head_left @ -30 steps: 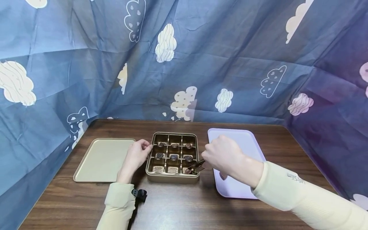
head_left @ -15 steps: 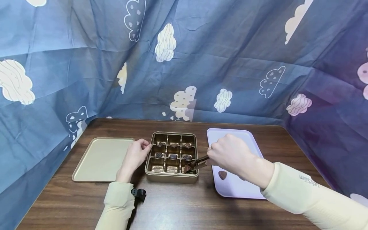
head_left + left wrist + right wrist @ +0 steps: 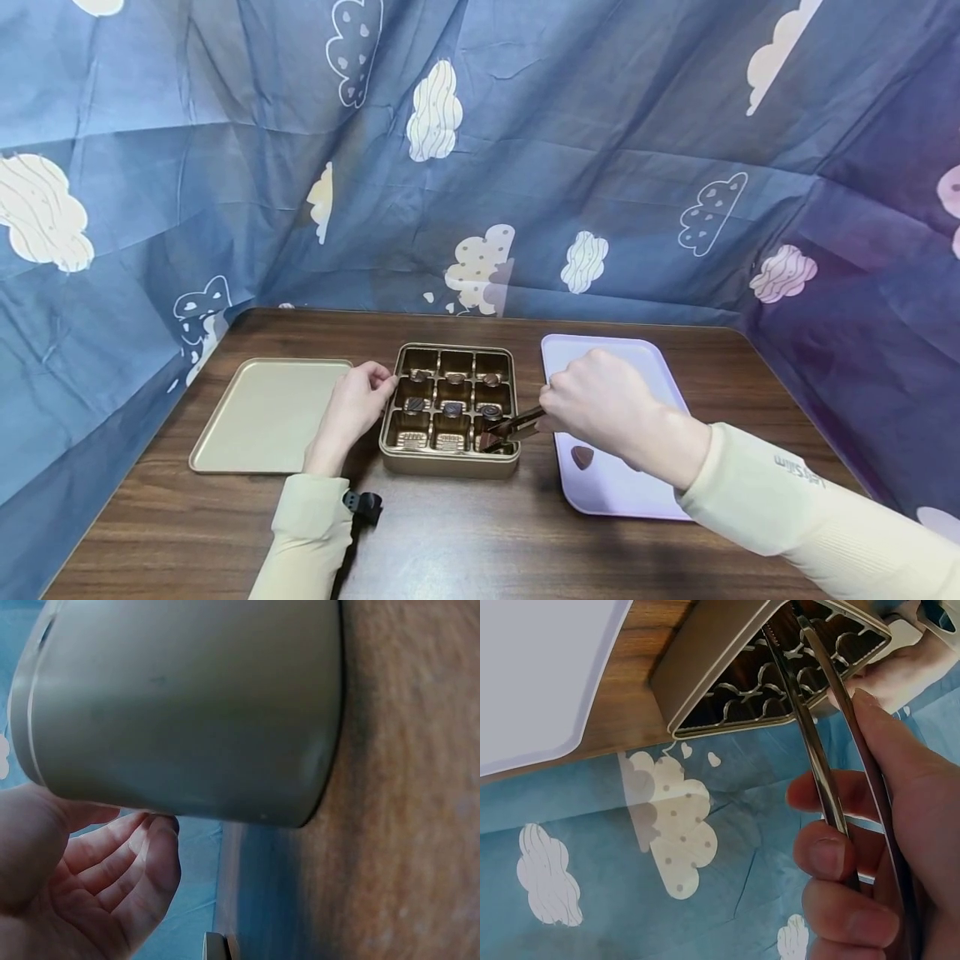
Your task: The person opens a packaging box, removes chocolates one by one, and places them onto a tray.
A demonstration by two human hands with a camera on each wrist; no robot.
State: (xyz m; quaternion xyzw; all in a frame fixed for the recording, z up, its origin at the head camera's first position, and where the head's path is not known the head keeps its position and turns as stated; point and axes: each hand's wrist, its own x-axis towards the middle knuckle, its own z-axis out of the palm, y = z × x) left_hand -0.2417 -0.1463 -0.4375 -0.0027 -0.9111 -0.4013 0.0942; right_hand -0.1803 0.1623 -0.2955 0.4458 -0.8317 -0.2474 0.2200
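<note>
Chocolates [image 3: 452, 409]: seven in box [image 3: 450, 467], one on lilac tray [image 3: 622, 497].

The head view is bright, glare whitening the bench [image 3: 450, 550] nearer the body than the hands [image 3: 356, 408] [image 3: 600, 406]; the left-wrist view is dimmer, its wood blurred.

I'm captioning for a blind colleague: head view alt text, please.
A right hand holds tongs in the near right corner of a divided box of brown pieces, the left hand at its left edge. A beige tray lies left, a lilac tray with another piece right.
</note>
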